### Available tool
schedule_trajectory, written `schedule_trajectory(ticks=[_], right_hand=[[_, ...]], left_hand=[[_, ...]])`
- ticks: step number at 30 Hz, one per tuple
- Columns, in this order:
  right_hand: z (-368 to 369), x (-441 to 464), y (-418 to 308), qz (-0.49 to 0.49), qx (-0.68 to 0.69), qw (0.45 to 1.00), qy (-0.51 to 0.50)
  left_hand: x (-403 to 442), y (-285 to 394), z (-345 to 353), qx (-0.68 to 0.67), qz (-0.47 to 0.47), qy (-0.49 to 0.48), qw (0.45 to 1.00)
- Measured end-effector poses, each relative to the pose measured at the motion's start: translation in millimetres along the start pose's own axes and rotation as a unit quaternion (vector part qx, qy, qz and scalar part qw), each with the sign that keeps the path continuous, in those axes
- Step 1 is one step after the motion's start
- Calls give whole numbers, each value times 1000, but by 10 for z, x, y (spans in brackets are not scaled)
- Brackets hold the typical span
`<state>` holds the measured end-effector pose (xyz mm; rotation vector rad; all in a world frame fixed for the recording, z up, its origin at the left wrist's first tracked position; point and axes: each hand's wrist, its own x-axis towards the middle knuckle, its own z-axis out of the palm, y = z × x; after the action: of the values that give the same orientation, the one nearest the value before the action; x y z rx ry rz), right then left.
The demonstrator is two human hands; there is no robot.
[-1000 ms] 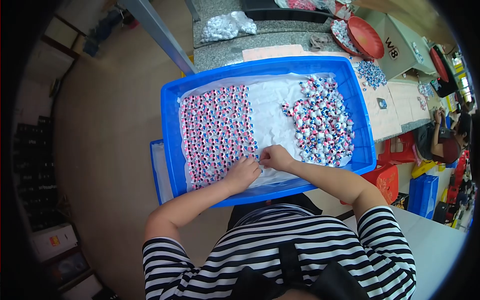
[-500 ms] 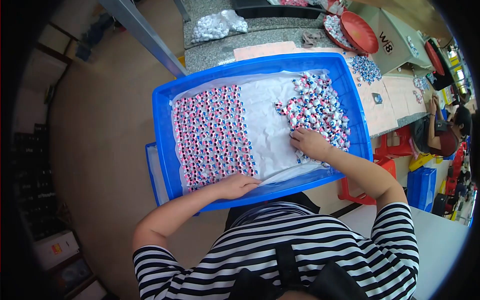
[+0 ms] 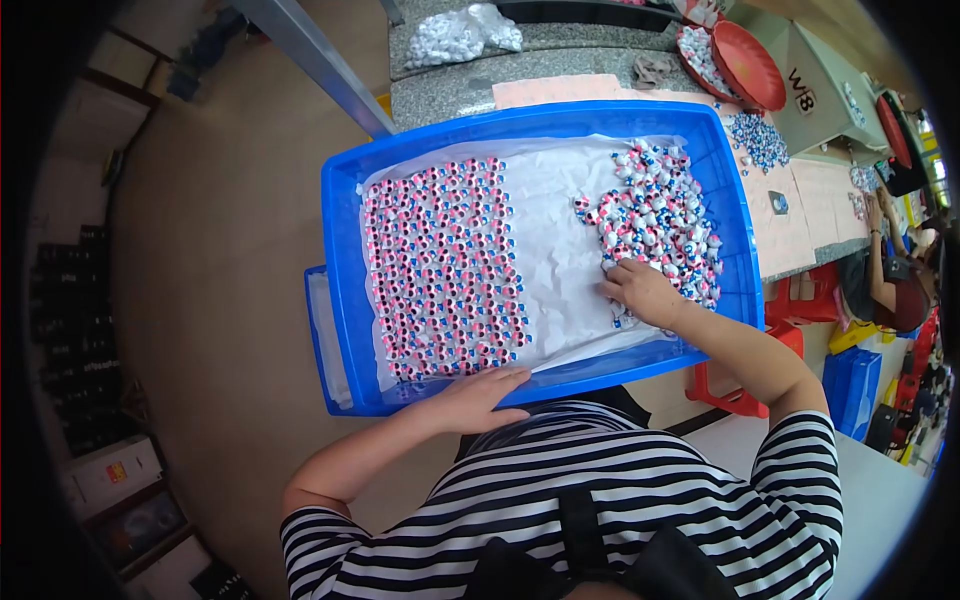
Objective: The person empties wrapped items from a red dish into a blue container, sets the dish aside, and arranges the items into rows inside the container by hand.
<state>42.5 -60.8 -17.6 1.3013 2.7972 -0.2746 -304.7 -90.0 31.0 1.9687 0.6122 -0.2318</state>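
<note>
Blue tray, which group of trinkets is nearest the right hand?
The jumbled pile at the right end of the tray, by the right hand; the other group, opposite, lies in neat rows.

A red dish (image 3: 750, 66) near a pale lettered box (image 3: 822, 100), a grey metal post (image 3: 315, 65), red stools (image 3: 787, 340) at right.

I find even, diffuse light over my blue tray (image 3: 530, 121), which lens distortion bows; left side dim, far right glaring, borders black.

1 view | head-worn | facing forward and down | close over blue tray (image 3: 346, 250)
</note>
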Motion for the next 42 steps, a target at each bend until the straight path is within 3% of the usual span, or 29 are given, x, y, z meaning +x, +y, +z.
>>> schedule_trajectory(ticks=[8,10,13,18,26,29,33,37,39,42], right_hand=[[-41,219,-289,30,279,960,20],[-9,359,-506,98,447,887,-66],[259,478,-747,81,504,854,-101],[258,588,-913,74,441,882,-148],[332,599,-951,43,318,939,-120],[315,608,-975,-23,304,952,-20],[330,647,-961,-104,261,959,35],[204,623,-774,-62,207,976,-30],[14,597,-461,31,167,985,18],[-45,525,279,187,138,961,149]], left_hand=[[-41,41,33,10,20,33,999],[-47,67,15,14,25,45,999],[-59,96,-8,14,18,41,999],[-62,53,26,14,22,42,999],[-64,47,41,19,26,49,998],[-76,68,24,13,26,50,998],[-62,43,22,13,37,48,998],[-27,30,-52,-22,36,48,998],[34,-1,-123,-38,34,46,998],[369,-137,-365,-17,34,169,985]])
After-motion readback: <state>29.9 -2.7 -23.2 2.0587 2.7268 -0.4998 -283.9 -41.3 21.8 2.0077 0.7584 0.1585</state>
